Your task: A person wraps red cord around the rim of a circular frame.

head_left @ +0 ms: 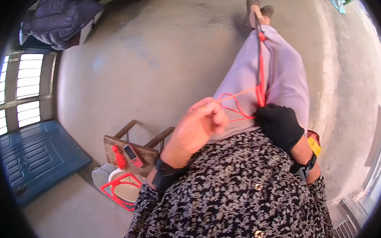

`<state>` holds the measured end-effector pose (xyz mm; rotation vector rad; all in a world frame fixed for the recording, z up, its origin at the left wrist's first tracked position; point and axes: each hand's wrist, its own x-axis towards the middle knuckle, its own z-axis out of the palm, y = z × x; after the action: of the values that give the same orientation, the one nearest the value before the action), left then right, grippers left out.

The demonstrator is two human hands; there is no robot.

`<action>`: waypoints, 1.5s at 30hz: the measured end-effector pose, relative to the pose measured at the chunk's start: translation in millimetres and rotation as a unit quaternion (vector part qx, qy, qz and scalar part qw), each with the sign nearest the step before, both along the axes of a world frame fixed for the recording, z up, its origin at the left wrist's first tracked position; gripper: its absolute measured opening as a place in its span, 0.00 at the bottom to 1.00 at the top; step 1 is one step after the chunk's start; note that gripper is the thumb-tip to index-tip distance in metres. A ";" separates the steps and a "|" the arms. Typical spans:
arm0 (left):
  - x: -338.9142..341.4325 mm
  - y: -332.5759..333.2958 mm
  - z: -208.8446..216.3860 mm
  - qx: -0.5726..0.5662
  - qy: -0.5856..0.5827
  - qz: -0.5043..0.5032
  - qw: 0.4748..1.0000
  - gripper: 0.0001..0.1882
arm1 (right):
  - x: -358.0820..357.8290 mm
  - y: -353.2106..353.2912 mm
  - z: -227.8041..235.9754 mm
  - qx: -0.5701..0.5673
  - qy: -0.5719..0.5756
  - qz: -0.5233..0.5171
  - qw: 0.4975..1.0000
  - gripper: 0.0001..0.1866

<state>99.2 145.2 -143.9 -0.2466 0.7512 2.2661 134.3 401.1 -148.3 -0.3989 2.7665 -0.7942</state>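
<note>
A thin dark rod, partly wound with red cord, runs along my lap toward my feet. My right hand, in a black glove, is closed around the near end of the wound part. My left hand is bare and slightly blurred. Its thumb and forefinger pinch a strand of red cord that stretches across to the winding. Loose loops of the same cord hang between the two hands over my lilac trousers.
To my left is a small wooden stool bearing a red keypad phone and a red bundle. Beside it are a pale bucket and a red frame. A blue door and a dark padded jacket are farther left.
</note>
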 end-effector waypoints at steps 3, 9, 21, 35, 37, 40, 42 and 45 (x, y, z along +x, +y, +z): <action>-2.0 -19.1 -0.9 0.031 -0.045 -0.007 0.998 0.10 | -7.3 8.6 13.6 0.014 0.057 -0.020 0.998 0.05; -10.5 -12.0 -1.1 0.059 -0.117 -0.010 0.991 0.11 | -2.5 42.1 19.5 0.058 0.070 -0.088 0.992 0.06; -46.8 38.4 18.7 0.020 0.014 0.065 0.998 0.14 | -17.4 85.9 -11.6 -0.152 0.156 -0.380 0.899 0.10; -62.2 79.1 -38.2 -0.351 0.236 -0.129 0.897 0.09 | -46.5 -3.5 -1.7 -0.254 -0.071 -0.210 0.941 0.33; -65.3 67.4 -33.1 -0.335 0.202 -0.092 0.916 0.08 | -47.4 2.8 -2.1 -0.232 -0.029 -0.225 0.946 0.33; -74.8 39.1 -4.9 -0.179 0.024 0.051 0.982 0.08 | -50.9 19.3 3.1 -0.171 0.080 -0.264 0.946 0.32; -77.0 13.3 20.7 -0.116 0.018 0.050 0.992 0.09 | -55.1 20.4 14.6 -0.153 0.129 -0.249 0.948 0.32; -72.5 -17.0 49.5 0.027 0.094 -0.049 0.994 0.06 | -65.6 4.4 36.6 -0.115 0.171 -0.164 0.965 0.32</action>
<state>26.7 128.2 -94.4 0.0279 0.7797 2.2335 68.7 405.5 -111.7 -0.1229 3.1206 -1.2383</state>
